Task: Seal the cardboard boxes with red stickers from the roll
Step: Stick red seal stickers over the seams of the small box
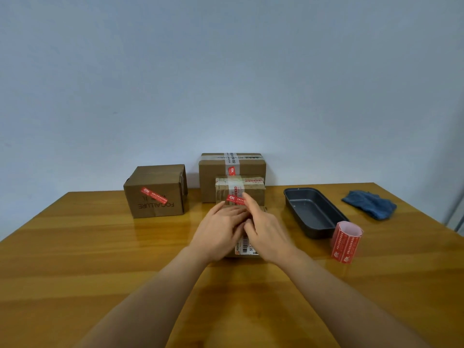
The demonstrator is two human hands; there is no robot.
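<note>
Sticker point(235, 199) pinched at right grip point(266, 232) fingertips.

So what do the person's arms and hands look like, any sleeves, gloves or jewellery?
Both forearms are bare right to the frame's bottom edge, with no sleeves in view. The left hand and right hand wear no gloves. No ring, watch or bracelet shows, though motion blurs the fingers slightly.

Both hands sit on the low box point(247, 247) in the middle of the counter point(75, 247): left hand point(221, 232) lies flat on top, right hand point(266, 232) pinches a red sticker point(234, 199). Sticker roll point(346, 242) stands beside a dark baking pan point(313, 212), and the boxes behind already carry stickers.
</note>
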